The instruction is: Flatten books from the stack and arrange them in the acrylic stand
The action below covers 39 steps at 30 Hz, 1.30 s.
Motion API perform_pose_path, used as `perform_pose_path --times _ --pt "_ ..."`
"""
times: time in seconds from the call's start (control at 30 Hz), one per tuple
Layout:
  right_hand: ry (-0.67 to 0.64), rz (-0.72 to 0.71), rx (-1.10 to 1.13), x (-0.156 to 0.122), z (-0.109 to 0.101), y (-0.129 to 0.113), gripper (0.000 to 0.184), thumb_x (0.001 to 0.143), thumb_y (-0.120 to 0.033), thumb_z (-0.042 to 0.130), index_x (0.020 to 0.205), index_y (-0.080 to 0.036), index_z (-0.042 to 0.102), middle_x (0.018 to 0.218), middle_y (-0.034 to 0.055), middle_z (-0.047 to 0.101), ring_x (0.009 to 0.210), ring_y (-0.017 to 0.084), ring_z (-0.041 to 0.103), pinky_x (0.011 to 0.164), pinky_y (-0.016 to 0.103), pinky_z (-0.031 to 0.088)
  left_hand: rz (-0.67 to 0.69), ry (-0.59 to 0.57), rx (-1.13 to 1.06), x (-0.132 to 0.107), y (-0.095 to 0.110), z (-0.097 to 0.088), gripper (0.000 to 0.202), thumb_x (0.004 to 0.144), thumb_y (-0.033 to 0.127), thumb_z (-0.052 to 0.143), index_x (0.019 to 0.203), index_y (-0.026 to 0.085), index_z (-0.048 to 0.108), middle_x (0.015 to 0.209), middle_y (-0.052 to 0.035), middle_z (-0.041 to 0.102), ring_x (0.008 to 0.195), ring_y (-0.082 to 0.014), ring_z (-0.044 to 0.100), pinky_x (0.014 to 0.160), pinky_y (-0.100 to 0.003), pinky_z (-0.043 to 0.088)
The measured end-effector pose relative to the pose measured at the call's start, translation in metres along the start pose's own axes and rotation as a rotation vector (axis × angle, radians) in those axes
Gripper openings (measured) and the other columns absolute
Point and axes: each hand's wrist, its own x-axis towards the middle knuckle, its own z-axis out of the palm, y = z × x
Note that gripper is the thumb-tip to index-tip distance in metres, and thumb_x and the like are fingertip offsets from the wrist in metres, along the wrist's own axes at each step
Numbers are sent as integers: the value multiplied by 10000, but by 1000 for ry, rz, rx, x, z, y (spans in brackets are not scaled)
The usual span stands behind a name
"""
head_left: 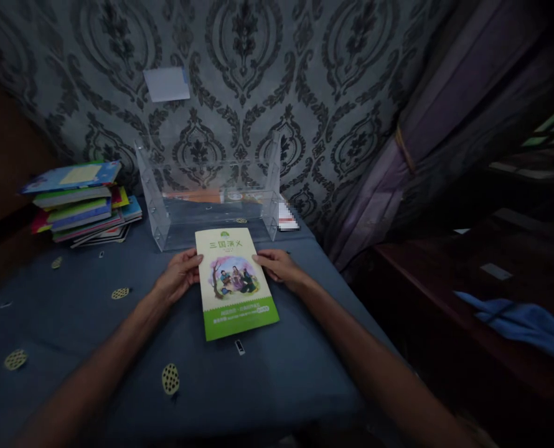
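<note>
Between my two hands is a book (237, 283) with a cream cover, a green band along its bottom and a round picture of several figures under green Chinese lettering. My left hand (181, 272) grips its left edge, thumb on the cover and fingers behind. On the opposite edge, my right hand (277, 267) pinches it the same way. Just beyond the book stands a clear plastic rack (155, 214) with transparent side panels. Whether the book touches the cloth below cannot be made out.
A stack of books (83, 202) lies at the back left of the blue cloth-covered table (132, 348). Behind the rack, a white card (167, 84) is on the patterned wall. At right are a tied purple curtain (389, 162) and a blue cloth (515, 323) on a dark surface.
</note>
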Motion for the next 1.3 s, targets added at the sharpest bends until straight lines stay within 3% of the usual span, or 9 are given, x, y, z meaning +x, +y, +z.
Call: perform_pose_path --times 0.07,0.17,0.27,0.37,0.53,0.67,0.9,1.13,1.3 --pt "-122 23 108 -5 -3 -12 370 745 -522 679 810 -158 652 440 -96 440 290 40 289 281 161 178 114 27 21 -5 11 4 403 722 271 817 1057 109 665 931 -111 765 737 -206 735 621 -263 603" --pt "-124 -47 276 -17 -5 -39 395 679 -491 776 880 -181 638 618 -37 615 396 82 536 345 170 367 315 43 101 -19 32 13 467 736 370 815 1118 144 669 1001 -100 760 862 -237 733 682 -274 600" --pt "-48 -236 273 -28 -5 -63 354 731 -459 769 950 -205 659 885 38 722 727 184 724 619 272 572 520 9 240 -36 54 20 408 785 403 774 1121 186 691 1073 -81 749 998 -252 704 845 -333 578" --pt "34 -431 141 -33 -1 -66 279 804 -448 715 966 -222 696 1082 80 736 1012 240 701 880 385 562 656 -103 527 -50 66 20 272 842 380 714 1041 196 732 1099 -83 746 1088 -280 672 1043 -457 469" --pt "47 -509 -189 -34 4 -19 216 918 -317 541 952 -229 735 1180 101 722 1106 247 674 969 451 518 629 -456 1034 -60 33 2 263 952 265 528 1170 252 674 1234 -70 695 1226 -253 602 1150 -549 323" --pt "-22 -576 -434 -41 8 19 311 883 -131 473 1038 -225 726 1223 109 703 1123 227 669 948 438 536 613 -529 1241 -67 -12 -17 351 969 208 494 1307 282 556 1345 -50 627 1314 -202 527 1163 -494 340" --pt "-16 -565 -908 -52 17 -4 388 850 -52 500 1120 -239 707 1216 90 708 1086 272 649 960 499 492 551 -599 1373 -73 -10 -22 476 964 205 463 1425 324 453 1489 -30 490 1397 -208 428 1184 -466 317" --pt "-138 -670 -908 -32 63 -12 498 856 -84 489 1332 -193 584 1366 120 610 1313 251 513 1119 473 402 452 -216 1514 -47 -23 -39 542 1006 444 425 1506 246 359 1568 -92 359 1452 -253 324 1191 -457 285" --pt "-262 -665 -873 -5 94 -14 529 944 -147 400 1473 -134 415 1516 149 443 1442 221 356 1194 452 302 417 -117 1536 -33 -29 -47 648 994 521 408 1543 204 273 1589 -126 304 1463 -260 297 1178 -425 306"
